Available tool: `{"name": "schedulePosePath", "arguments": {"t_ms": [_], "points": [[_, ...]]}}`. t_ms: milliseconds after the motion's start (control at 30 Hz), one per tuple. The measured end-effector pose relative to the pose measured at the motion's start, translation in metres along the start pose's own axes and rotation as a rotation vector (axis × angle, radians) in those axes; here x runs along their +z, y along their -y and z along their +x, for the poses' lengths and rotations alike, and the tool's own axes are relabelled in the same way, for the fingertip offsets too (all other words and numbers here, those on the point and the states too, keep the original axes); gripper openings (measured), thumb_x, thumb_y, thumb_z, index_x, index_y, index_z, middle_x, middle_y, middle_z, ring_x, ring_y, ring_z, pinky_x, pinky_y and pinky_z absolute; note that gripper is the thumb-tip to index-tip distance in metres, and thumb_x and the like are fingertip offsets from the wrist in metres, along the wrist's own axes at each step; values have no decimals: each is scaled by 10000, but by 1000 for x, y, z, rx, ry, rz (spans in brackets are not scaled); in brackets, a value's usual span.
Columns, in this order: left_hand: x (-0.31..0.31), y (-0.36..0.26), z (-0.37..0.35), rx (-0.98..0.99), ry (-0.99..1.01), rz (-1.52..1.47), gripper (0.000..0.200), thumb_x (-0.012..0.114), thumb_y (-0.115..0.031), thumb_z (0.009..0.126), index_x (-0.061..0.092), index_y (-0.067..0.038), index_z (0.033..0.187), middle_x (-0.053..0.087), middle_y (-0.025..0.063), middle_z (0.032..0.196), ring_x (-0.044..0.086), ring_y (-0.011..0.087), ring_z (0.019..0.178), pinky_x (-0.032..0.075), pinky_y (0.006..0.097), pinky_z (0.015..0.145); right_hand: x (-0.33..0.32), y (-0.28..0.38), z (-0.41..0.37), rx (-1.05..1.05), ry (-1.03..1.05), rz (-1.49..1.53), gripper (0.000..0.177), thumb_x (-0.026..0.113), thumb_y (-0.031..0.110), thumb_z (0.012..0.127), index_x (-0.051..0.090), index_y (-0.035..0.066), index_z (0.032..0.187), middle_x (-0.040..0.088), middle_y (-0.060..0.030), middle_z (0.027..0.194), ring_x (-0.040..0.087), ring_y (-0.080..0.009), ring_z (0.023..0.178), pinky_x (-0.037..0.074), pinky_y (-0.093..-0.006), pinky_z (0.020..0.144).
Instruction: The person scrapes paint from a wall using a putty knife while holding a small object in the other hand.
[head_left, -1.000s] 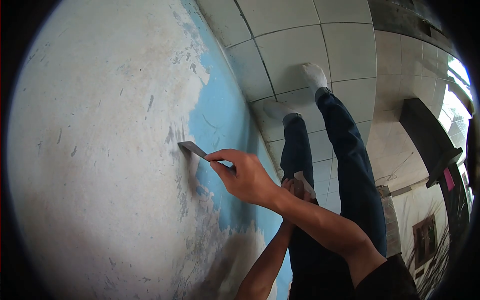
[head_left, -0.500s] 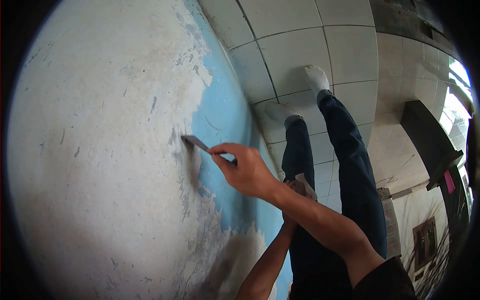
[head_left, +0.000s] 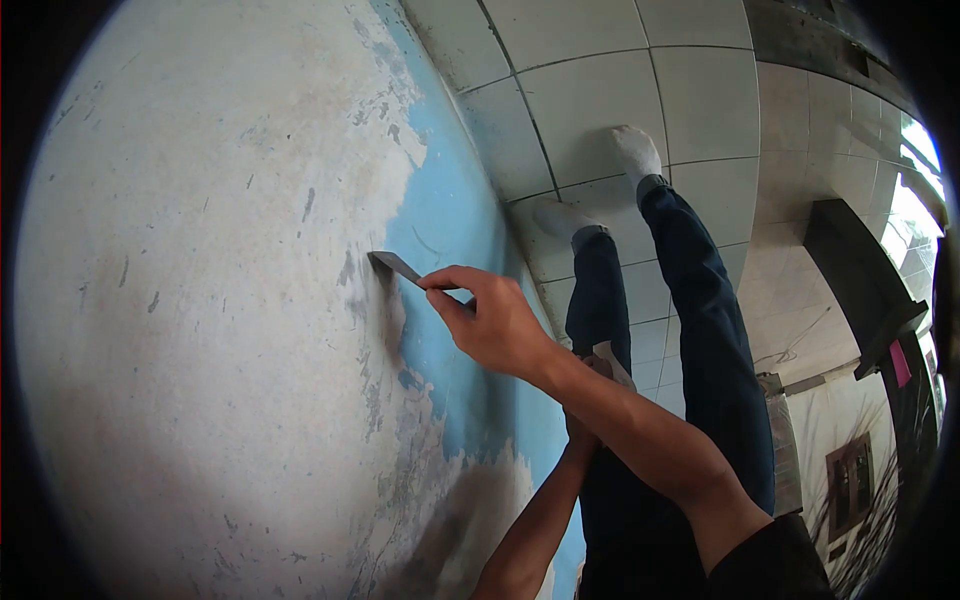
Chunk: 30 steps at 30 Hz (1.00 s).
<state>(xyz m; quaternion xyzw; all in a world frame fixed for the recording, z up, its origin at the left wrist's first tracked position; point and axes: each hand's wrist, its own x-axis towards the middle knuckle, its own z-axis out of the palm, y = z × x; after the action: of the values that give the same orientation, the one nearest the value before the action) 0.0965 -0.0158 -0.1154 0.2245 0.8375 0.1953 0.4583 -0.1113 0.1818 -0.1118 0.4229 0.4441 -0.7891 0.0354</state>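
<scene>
My right hand (head_left: pixel 490 315) is closed on the handle of a flat metal scraper (head_left: pixel 398 268). The blade's tip meets the wall (head_left: pixel 220 260) where whitish, scuffed plaster borders light blue paint (head_left: pixel 450 235). Under my right forearm, my left hand (head_left: pixel 598 366) is partly hidden. Its fingers are closed on a pale, thin piece (head_left: pixel 615 367) that looks like paper or cloth.
Legs in dark jeans (head_left: pixel 700 290) and feet in white socks (head_left: pixel 637 150) are on the pale tiled floor (head_left: pixel 590 100), close beside the wall. At the right are a dark, curved-looking ledge (head_left: pixel 860 270), a pink item (head_left: pixel 899 363) and a brown framed opening (head_left: pixel 850 487).
My right hand and the scraper have moved slightly up in the view along the paint edge. My left hand has shifted a little, with the pale piece still in it.
</scene>
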Motion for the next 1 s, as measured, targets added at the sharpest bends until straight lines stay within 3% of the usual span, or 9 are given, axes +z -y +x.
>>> {"name": "schedulePosePath", "arguments": {"t_ms": [100,267,400,500,567,733,800,900,1000], "points": [[-7,-4,9,184,49,237,547,621,-308,872,505,46,1271,497,276,1299,432,444,1279,323,553,1098,-4,9,-11,14,47,4,212,630,113,951,691,9,1125,721,-146,928,640,-194,668,522,-327,644],[-5,-4,3,20,31,8,502,591,-270,895,505,40,1280,519,264,1285,431,445,1284,320,560,1099,2,-3,0,-10,-14,19,214,632,112,948,690,5,1124,725,-154,944,664,-218,714,530,-339,657],[-14,-14,11,179,34,177,518,583,-280,913,496,35,1315,504,256,1321,424,440,1296,309,555,1109,0,0,-4,-25,17,5,203,630,111,952,691,8,1116,728,-142,950,663,-216,694,529,-337,652],[-25,-35,19,2,55,57,523,575,-285,923,491,37,1327,483,264,1343,415,455,1299,324,558,1099,0,4,-19,-41,37,2,200,629,108,951,691,10,1114,727,-135,942,653,-205,673,522,-324,637],[-4,-4,0,2,55,28,534,586,-295,917,492,27,1333,475,264,1352,405,460,1308,328,558,1097,-1,5,-8,-14,26,8,202,632,105,948,690,10,1116,726,-140,942,656,-207,674,518,-323,629],[-11,-15,9,44,21,84,555,624,-320,894,503,-2,1333,473,257,1359,400,459,1317,327,554,1098,0,7,-16,-73,29,3,207,632,96,944,683,7,1124,724,-160,972,661,-229,675,516,-332,624],[-17,-28,14,-101,2,-43,575,640,-331,880,504,3,1327,480,258,1350,408,455,1313,328,550,1099,2,7,-21,-47,13,-25,186,634,83,939,687,-6,1094,718,-173,963,671,-252,699,532,-351,647],[-10,-15,9,40,22,107,608,649,-333,857,495,44,1309,484,258,1349,412,446,1315,325,540,1110,6,1,-8,-50,-23,-12,175,632,71,931,689,-3,1079,714,-186,971,682,-293,747,541,-378,693],[-9,-19,10,27,-6,96,634,661,-335,837,490,58,1305,479,252,1366,405,440,1328,315,532,1124,0,6,-7,-21,35,-21,180,622,74,926,692,19,1082,709,-207,1002,701,-353,832,550,-401,775]]}}
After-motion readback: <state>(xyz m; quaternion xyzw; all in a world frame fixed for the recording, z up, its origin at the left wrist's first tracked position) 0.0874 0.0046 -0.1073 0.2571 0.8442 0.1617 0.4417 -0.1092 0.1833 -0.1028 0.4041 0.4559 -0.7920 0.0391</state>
